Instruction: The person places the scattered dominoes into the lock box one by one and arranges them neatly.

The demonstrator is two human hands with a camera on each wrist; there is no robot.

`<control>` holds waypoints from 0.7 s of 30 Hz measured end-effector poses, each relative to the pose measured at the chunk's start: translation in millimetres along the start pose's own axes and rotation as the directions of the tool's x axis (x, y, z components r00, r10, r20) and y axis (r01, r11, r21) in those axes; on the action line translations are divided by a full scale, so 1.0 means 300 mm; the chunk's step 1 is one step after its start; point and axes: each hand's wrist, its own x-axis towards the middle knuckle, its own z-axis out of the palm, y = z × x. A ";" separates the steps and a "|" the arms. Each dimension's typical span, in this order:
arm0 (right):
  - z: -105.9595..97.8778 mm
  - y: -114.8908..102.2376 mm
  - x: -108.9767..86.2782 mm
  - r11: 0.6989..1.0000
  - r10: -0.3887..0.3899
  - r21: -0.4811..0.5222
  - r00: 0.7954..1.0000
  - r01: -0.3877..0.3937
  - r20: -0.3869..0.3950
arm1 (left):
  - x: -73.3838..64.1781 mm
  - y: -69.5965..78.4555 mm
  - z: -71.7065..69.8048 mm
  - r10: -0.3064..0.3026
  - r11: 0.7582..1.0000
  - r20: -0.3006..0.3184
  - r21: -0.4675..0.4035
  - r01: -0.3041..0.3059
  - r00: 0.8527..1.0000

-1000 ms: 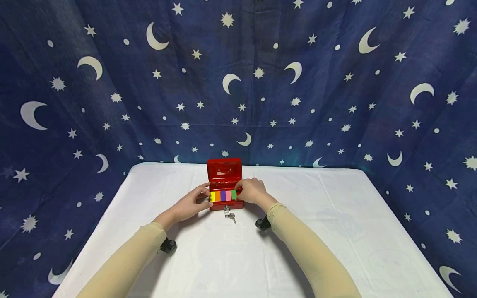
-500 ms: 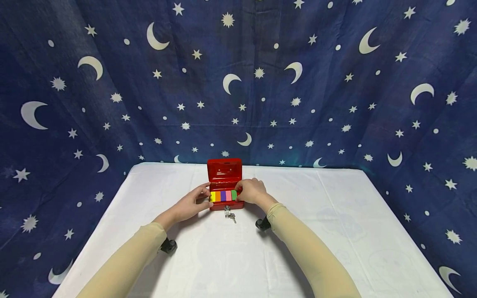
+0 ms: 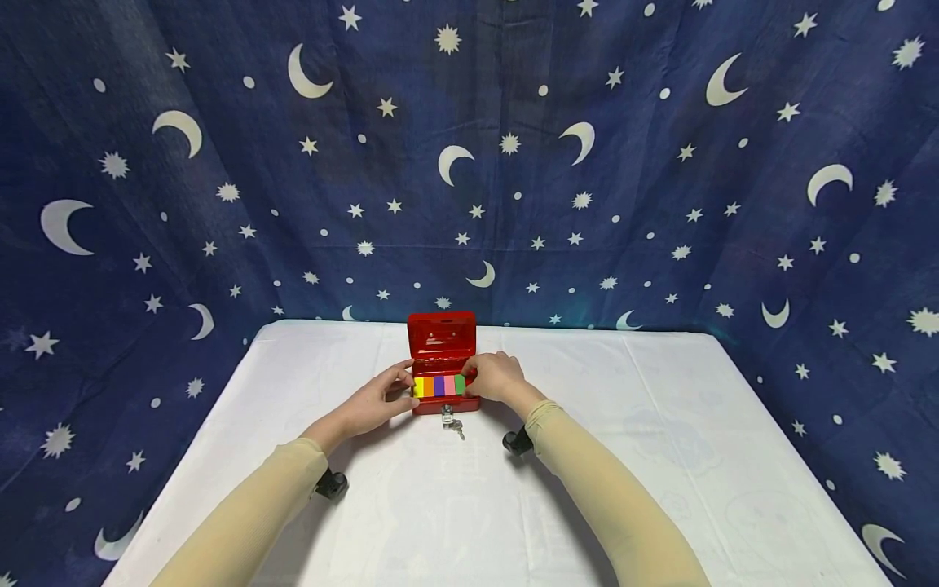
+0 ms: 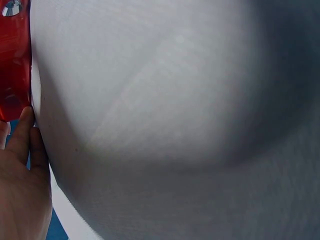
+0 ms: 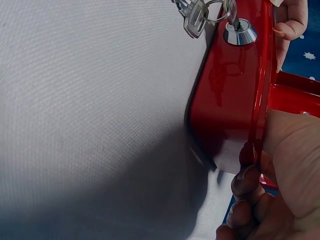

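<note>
A small red cash box (image 3: pixel 447 405) stands on the white table with its lid (image 3: pixel 443 334) raised. Inside lies a row of coloured blocks: yellow (image 3: pixel 419 387), orange (image 3: pixel 429 386), purple (image 3: pixel 439 386), pink (image 3: pixel 450 386) and green (image 3: pixel 460 385). My left hand (image 3: pixel 374 402) holds the box's left end, thumb at the front corner, fingers over the rim near the yellow block. At the right end, my right hand (image 3: pixel 497 377) pinches the green block between thumb and index finger. In the right wrist view its other fingers (image 5: pixel 245 182) curl outside the end wall; the block is hidden there.
Keys (image 3: pixel 458 427) on a ring hang from the lock (image 5: pixel 240 32) on the box front. White cloth (image 3: pixel 433 514) covers the table. A dark blue curtain (image 3: pixel 411 187) with moons and stars stands behind and at both sides.
</note>
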 end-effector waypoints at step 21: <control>0.004 0.008 0.001 1.000 -0.001 0.003 1.000 0.001 -0.002 | -0.003 -0.003 0.004 0.024 1.000 -0.006 -0.003 -0.024 1.000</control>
